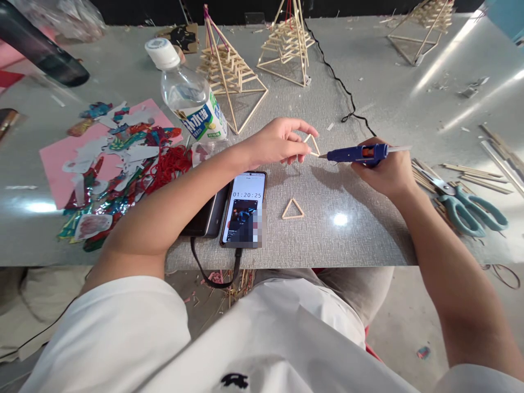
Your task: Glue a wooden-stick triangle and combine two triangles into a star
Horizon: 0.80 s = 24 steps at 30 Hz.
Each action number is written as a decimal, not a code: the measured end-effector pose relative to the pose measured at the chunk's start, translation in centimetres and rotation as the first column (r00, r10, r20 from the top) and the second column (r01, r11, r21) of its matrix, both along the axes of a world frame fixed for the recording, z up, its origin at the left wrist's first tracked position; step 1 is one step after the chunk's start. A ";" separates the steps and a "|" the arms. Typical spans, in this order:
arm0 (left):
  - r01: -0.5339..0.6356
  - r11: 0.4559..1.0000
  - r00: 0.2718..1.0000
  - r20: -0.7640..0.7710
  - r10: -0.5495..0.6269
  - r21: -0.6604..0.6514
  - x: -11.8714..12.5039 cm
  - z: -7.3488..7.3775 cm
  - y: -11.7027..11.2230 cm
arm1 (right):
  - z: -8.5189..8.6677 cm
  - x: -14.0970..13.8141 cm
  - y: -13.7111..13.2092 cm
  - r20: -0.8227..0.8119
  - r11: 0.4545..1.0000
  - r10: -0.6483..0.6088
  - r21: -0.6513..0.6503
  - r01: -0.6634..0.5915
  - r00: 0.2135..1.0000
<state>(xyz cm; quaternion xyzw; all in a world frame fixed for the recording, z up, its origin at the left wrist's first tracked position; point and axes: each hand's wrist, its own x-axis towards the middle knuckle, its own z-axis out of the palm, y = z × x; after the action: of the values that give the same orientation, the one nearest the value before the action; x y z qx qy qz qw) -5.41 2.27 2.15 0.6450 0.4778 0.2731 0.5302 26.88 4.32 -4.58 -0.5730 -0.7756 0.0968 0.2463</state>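
Observation:
My left hand pinches a small triangle of thin wooden sticks above the grey table. My right hand grips a blue hot-glue gun, whose nozzle touches the triangle's lower right corner. A second, finished stick triangle lies flat on the table just below the hands. A phone showing a timer lies under my left forearm.
Two stick pyramids stand behind, a third frame at the far right. A water bottle stands near colourful paper scraps on a pink sheet. Teal scissors and loose sticks lie at the right.

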 end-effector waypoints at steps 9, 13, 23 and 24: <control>0.014 1.000 1.000 0.000 -0.014 -0.014 0.1 0.1 -0.1 | 0.1 -0.1 -0.1 -0.021 1.000 0.015 0.013 -0.014 1.000; 0.014 1.000 1.000 -0.004 -0.014 -0.028 0.0 0.0 0.0 | 0.0 -0.1 -0.1 -0.027 1.000 0.013 0.010 -0.013 1.000; 0.014 0.999 1.000 -0.019 -0.015 -0.034 0.0 0.0 -0.1 | -0.1 -0.1 0.0 -0.003 1.000 -0.009 0.010 0.009 1.000; 0.015 0.999 1.000 -0.021 -0.015 -0.034 0.1 0.1 -0.1 | -0.1 -0.1 -0.1 0.000 1.000 -0.012 0.009 0.012 1.000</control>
<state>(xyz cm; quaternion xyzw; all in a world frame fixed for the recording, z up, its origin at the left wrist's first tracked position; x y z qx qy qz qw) -5.35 2.16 2.23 0.6423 0.4832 0.2541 0.5381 26.75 4.27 -4.69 -0.5765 -0.7726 0.0919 0.2495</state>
